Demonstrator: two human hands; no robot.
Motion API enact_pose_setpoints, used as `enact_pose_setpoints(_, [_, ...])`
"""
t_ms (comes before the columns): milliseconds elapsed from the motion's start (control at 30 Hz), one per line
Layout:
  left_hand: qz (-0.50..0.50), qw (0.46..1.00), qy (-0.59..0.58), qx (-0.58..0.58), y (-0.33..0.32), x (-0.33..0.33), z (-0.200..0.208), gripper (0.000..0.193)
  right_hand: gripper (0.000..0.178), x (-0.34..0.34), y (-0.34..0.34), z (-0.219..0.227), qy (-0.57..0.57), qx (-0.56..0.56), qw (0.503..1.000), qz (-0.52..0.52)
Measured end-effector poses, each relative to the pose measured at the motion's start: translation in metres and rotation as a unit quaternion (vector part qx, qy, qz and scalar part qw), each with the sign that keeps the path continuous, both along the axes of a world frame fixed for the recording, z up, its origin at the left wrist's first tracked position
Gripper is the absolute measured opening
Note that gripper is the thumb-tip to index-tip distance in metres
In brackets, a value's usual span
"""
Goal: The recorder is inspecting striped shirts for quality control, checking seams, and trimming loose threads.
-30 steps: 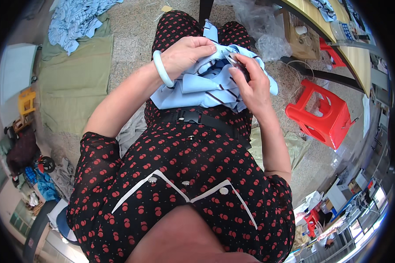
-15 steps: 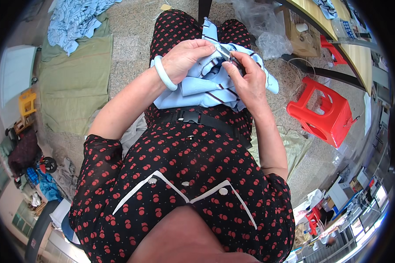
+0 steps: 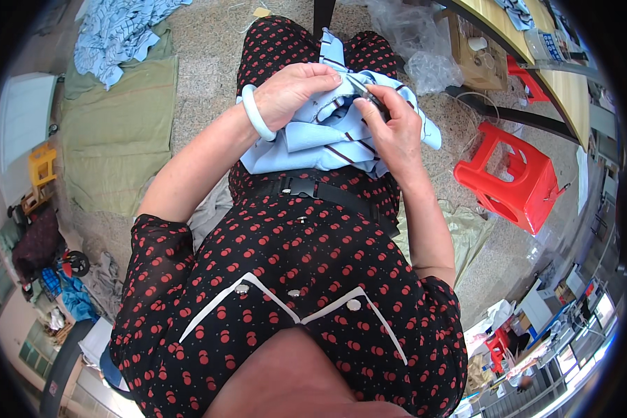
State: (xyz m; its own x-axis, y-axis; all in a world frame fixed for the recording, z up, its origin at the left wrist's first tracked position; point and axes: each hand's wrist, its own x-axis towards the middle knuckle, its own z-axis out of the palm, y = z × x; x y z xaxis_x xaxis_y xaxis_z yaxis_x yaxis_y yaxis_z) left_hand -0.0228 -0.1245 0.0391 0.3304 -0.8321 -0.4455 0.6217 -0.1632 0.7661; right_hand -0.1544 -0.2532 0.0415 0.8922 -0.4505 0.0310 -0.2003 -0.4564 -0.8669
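A light blue garment with dark stripes (image 3: 317, 138) lies bunched across my lap. My left hand (image 3: 292, 90), with a pale bangle on its wrist, pinches a part of the garment between thumb and fingers. My right hand (image 3: 397, 125) is closed around small thread snips (image 3: 358, 86). Their metal blades point toward my left fingertips, at the pinched cloth. Most of the snips' dark handle is hidden by my right fingers and thumb.
A red plastic stool (image 3: 515, 181) stands to my right, below a table (image 3: 561, 70). Clear plastic bags (image 3: 432, 66) and a cardboard box (image 3: 484, 59) lie ahead. More blue striped cloth (image 3: 118, 35) is piled on a green sheet (image 3: 118, 132) at my left.
The snips have turned slightly in my right hand, and their blades now show more plainly. My left hand and the garment have hardly moved.
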Motion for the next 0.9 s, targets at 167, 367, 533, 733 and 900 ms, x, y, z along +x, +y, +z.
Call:
enact_pose_setpoints(167, [-0.061, 0.995, -0.075, 0.030, 0.001, 0.006, 0.008, 0.014, 0.033, 0.008, -0.009, 0.008, -0.108, -0.076, 0.991, 0.013])
enact_pose_setpoints(367, [-0.118, 0.976, -0.170, 0.064, 0.003, 0.020, 0.013, 0.028, 0.043, 0.013, -0.014, 0.007, 0.004, 0.108, 0.993, 0.043])
enact_pose_setpoints(533, [-0.121, 0.953, -0.259, 0.099, 0.026, 0.031, 0.013, 0.034, 0.040, 0.023, -0.024, -0.001, -0.025, 0.094, 0.995, 0.034])
enact_pose_setpoints(733, [-0.082, 0.990, -0.102, 0.057, 0.030, 0.032, 0.009, 0.019, 0.033, 0.030, -0.011, 0.005, -0.093, -0.085, 0.992, -0.009])
enact_pose_setpoints(900, [-0.001, 0.995, -0.082, 0.048, 0.028, 0.023, 0.014, 0.016, 0.028, 0.020, 0.007, 0.016, -0.048, -0.080, 0.993, 0.066])
